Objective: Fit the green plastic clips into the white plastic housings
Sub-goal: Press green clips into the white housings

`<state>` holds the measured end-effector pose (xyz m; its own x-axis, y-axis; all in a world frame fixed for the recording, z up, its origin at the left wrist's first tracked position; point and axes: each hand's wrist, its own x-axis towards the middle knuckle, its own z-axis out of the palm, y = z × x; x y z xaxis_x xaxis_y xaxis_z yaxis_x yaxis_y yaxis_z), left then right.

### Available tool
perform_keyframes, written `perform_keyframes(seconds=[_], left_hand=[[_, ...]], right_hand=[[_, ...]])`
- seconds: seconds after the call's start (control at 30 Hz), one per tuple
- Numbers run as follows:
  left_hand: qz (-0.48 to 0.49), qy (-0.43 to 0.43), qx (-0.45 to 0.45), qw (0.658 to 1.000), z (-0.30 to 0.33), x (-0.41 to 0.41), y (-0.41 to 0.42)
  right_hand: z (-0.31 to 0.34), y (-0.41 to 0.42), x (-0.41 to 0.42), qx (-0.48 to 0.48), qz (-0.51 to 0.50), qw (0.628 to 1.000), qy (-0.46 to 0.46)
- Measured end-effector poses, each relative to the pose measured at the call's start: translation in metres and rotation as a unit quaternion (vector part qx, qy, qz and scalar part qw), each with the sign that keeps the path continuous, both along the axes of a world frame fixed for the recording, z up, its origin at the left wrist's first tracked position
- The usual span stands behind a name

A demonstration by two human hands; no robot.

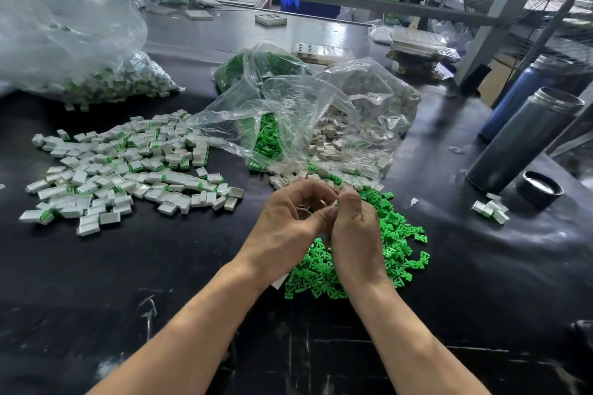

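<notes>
Your left hand (288,218) and right hand (354,228) are pressed together over the near middle of the black table (160,282), fingers curled in and fingertips meeting on a small white piece (335,202) pinched between them; it is mostly hidden, so you cannot tell whether it is a bare housing or already has a clip in it.

Directly under and to the right of your right hand lies the loose heap of green plastic clips (394,244), spilling from the open clear bag (288,125) just beyond your fingers. That bag's mouth faces you, with more green clips and white plastic housings (327,138) inside, and a few housings lie at its lip, touching the clip heap.

To your left, well apart from your hands, the spread of fitted white-and-green pieces (128,167) covers the table. Behind it sits a large filled bag (80,51) at the far left.

The open room is the bare black strip near you, on both sides of your forearms. On the right, a grey flask (526,141) leans with its black cap (539,189) beside it, a blue flask (526,90) behind, and a small cluster of white pieces (491,210) lies near the cap.
</notes>
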<state>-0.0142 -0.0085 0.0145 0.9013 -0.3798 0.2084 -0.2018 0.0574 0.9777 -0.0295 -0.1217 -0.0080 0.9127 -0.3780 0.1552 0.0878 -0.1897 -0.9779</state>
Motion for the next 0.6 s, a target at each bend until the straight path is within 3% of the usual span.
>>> perform_keyframes(seconds=[0.6], left_hand=[[0.007,0.000,0.017,1.000,-0.0009,-0.0002,0.0020]], right_hand=[[-0.0044,0.0014,0.0053,-0.031,-0.044,0.999,0.004]])
